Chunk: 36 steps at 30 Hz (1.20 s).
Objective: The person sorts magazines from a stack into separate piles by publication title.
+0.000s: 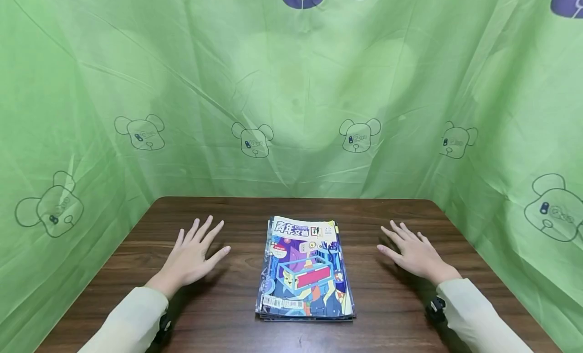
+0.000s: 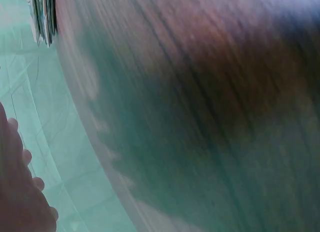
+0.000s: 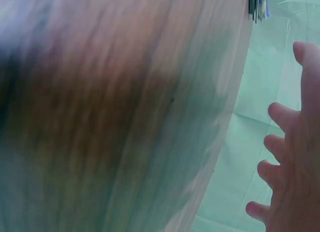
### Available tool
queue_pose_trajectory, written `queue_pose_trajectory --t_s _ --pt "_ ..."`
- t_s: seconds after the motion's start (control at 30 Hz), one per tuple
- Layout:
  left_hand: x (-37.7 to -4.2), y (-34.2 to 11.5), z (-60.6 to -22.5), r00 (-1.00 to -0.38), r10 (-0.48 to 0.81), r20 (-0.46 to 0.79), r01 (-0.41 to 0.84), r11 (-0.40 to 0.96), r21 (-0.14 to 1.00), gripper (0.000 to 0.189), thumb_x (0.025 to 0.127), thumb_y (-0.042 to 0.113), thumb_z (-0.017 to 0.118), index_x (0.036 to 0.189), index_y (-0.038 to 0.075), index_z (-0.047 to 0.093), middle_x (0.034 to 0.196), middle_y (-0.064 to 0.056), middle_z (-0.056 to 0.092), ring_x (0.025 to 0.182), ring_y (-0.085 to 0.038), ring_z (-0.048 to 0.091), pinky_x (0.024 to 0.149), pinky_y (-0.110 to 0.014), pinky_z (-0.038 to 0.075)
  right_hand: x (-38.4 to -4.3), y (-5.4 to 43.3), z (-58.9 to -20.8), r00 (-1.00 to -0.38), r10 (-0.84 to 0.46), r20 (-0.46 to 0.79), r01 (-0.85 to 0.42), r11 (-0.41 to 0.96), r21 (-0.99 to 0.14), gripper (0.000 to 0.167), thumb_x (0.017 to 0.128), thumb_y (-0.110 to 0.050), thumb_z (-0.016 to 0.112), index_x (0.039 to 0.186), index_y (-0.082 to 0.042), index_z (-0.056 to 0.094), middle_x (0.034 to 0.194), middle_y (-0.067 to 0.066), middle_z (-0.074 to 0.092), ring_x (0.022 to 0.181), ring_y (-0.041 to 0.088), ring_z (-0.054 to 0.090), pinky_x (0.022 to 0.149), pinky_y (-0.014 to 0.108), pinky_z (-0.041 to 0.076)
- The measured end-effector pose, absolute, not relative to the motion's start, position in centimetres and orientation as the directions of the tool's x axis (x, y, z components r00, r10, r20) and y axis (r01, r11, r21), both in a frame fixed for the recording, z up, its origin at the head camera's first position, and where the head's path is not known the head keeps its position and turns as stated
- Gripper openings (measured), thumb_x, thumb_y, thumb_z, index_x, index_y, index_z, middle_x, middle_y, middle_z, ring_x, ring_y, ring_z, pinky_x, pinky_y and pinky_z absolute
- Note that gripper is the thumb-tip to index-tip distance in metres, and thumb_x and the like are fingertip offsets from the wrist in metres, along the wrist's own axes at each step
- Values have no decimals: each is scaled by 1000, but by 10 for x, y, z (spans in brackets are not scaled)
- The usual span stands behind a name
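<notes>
A stack of magazines [image 1: 304,272] lies flat in the middle of the table, its top cover printed in purple, blue and white. To its left, my left hand [image 1: 189,257] hovers palm down with the fingers spread, apart from the stack. My right hand [image 1: 414,252] is held the same way on the other side, also touching nothing. In the left wrist view only the edge of the stack [image 2: 44,16] shows at the top, with part of the left hand [image 2: 22,192] at the lower left. The right wrist view has the right hand [image 3: 295,152] with its fingers apart.
The dark wooden table [image 1: 237,338] has rounded far corners. A green curtain [image 1: 300,175] printed with bear outlines encloses its back and both sides. Shadows of the hands fall on the wood.
</notes>
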<state>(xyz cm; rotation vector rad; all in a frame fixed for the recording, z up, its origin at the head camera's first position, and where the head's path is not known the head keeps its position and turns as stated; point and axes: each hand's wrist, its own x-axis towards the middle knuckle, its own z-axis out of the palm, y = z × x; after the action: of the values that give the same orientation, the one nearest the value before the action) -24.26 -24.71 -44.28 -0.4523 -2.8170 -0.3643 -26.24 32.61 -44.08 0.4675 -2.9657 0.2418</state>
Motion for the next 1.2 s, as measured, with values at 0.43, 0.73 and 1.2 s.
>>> queue_pose_trajectory --t_s 0.43,0.73,1.2 --pt "-240 -234 -442 -942 260 213 326 862 389 71 102 57 46 155 11 38 160 -21 28 146 -48 18 112 -72 16 -260 313 -443 -942 -309 133 -334 911 -244 71 101 -61 42 148 -7 50 158 18 33 145 43 26 105 74 27" --pt "-242 -219 -440 -935 305 179 351 734 582 57 104 41 53 147 5 49 147 -24 45 135 -47 40 107 -66 35 -258 302 -439 -907 -396 142 -419 823 -384 57 104 -41 52 143 1 52 152 26 39 138 50 33 108 69 30" --pt "-243 -187 -443 -917 387 102 334 599 728 45 101 33 61 137 6 61 115 -5 70 108 -27 66 97 -49 49 -251 272 -434 -908 -418 36 -356 722 -593 45 101 -31 61 138 -6 58 133 9 62 124 32 55 101 54 47"
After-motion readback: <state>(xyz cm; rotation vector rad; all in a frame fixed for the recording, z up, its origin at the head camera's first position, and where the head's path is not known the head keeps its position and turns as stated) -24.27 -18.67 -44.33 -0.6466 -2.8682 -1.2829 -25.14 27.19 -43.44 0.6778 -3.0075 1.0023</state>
